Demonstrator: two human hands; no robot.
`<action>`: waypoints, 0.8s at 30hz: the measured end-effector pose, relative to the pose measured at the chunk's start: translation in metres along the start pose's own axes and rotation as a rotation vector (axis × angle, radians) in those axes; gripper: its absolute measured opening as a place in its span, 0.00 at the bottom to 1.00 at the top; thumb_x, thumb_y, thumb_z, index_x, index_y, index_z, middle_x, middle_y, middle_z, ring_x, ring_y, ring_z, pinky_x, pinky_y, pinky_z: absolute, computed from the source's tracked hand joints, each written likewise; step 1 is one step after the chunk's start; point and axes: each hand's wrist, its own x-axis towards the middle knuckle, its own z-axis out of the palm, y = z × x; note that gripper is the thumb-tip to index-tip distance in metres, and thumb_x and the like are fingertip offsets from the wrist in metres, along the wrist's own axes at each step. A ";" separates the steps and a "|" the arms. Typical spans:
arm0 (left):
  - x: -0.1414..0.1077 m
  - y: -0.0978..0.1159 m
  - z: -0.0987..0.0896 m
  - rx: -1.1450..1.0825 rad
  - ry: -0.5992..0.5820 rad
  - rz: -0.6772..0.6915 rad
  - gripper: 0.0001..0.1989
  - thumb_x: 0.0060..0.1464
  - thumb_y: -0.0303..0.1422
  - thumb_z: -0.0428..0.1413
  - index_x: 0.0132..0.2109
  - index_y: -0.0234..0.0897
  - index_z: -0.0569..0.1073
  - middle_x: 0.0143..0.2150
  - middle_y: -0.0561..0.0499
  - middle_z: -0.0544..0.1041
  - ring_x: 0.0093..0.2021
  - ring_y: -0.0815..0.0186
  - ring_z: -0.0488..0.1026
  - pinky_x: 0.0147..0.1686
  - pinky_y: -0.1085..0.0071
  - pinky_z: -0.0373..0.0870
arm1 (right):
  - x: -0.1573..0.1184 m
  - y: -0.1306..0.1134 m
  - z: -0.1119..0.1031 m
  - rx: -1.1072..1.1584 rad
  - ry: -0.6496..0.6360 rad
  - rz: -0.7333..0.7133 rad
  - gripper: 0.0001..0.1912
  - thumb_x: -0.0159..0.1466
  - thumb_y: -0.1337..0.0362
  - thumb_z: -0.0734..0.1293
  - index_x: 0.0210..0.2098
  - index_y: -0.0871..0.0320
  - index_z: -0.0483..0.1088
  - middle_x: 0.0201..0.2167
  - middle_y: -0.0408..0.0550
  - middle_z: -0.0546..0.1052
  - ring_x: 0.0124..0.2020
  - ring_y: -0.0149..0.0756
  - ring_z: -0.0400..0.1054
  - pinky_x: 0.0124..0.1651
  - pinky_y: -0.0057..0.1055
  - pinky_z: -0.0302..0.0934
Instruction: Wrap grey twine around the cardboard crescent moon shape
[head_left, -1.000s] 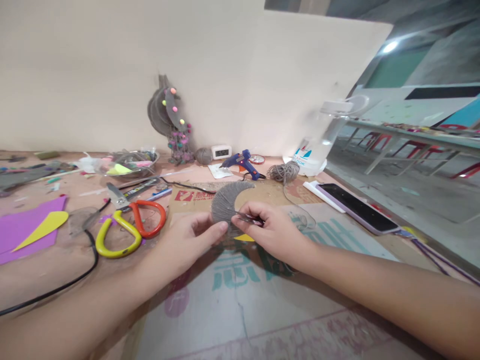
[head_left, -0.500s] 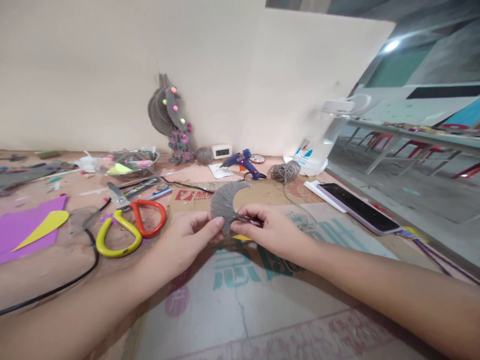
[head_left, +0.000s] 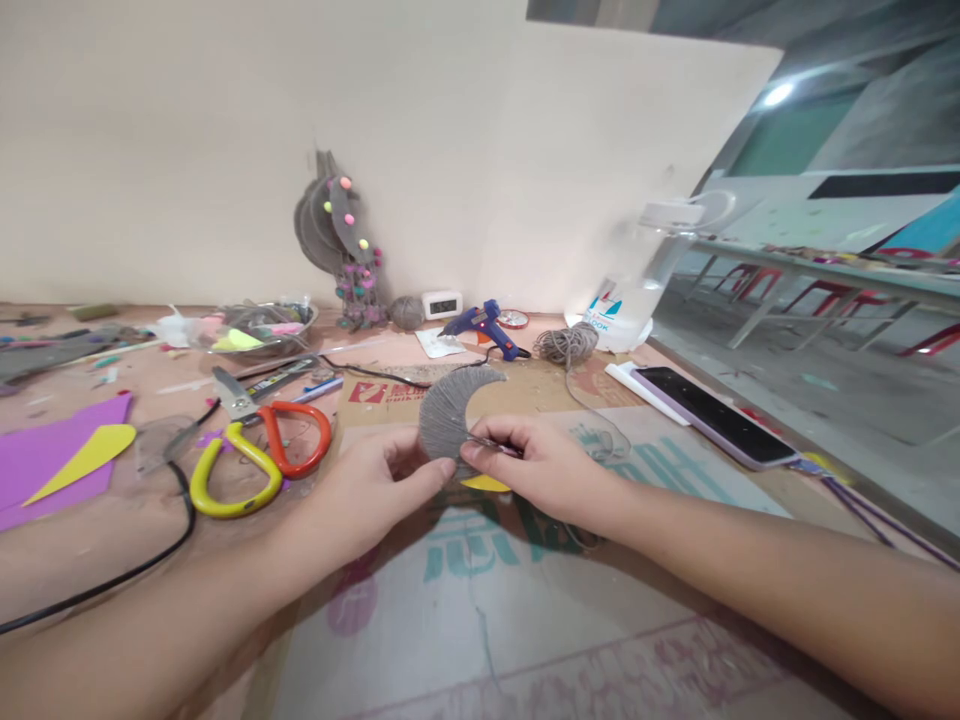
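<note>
A crescent shape wrapped in grey yarn (head_left: 444, 415) is held up over the cardboard (head_left: 465, 620) on the table. My left hand (head_left: 394, 475) grips its lower left side, thumb in front and fingers behind. Close beside it, my right hand (head_left: 514, 455) pinches the crescent's lower right part, where strands of yarn run between the fingers. A yellow tip (head_left: 486, 483) shows below the crescent, under my right fingers. The yarn ball (head_left: 568, 343) lies behind on the right, with a loose strand trailing from it.
Scissors (head_left: 259, 450), purple sheet (head_left: 64, 450) and yellow piece (head_left: 86, 460) lie left. Behind are a bowl of supplies (head_left: 262, 330), a glue gun (head_left: 487, 325), a small clock (head_left: 442, 304) and a decorated grey moon (head_left: 330, 225). Right: phone (head_left: 712, 410), bottle (head_left: 637, 270).
The crescent has turned slightly in my hands, its upper tip now a little lower and farther right. Both hands stay on it, with my left thumb shifted slightly right and down.
</note>
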 end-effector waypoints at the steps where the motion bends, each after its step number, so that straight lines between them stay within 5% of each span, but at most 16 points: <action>1: 0.000 0.001 0.000 -0.007 -0.002 -0.001 0.10 0.53 0.36 0.51 0.36 0.35 0.72 0.32 0.51 0.75 0.33 0.65 0.70 0.32 0.72 0.64 | 0.000 0.000 0.000 0.016 -0.009 0.006 0.14 0.61 0.55 0.60 0.27 0.58 0.65 0.22 0.39 0.60 0.24 0.27 0.53 0.26 0.25 0.49; 13: 0.001 0.001 0.000 -0.128 0.056 -0.010 0.09 0.53 0.34 0.50 0.28 0.36 0.70 0.24 0.55 0.69 0.28 0.69 0.66 0.31 0.75 0.62 | -0.001 -0.005 -0.002 0.010 0.062 0.042 0.14 0.60 0.55 0.61 0.25 0.60 0.64 0.21 0.38 0.58 0.23 0.26 0.51 0.25 0.24 0.47; 24: -0.001 0.002 -0.002 -0.150 0.021 0.034 0.08 0.53 0.35 0.51 0.32 0.37 0.73 0.27 0.54 0.72 0.30 0.68 0.68 0.33 0.74 0.64 | 0.004 0.003 -0.004 0.174 -0.059 0.025 0.13 0.61 0.56 0.60 0.29 0.60 0.66 0.25 0.41 0.64 0.28 0.29 0.58 0.33 0.26 0.54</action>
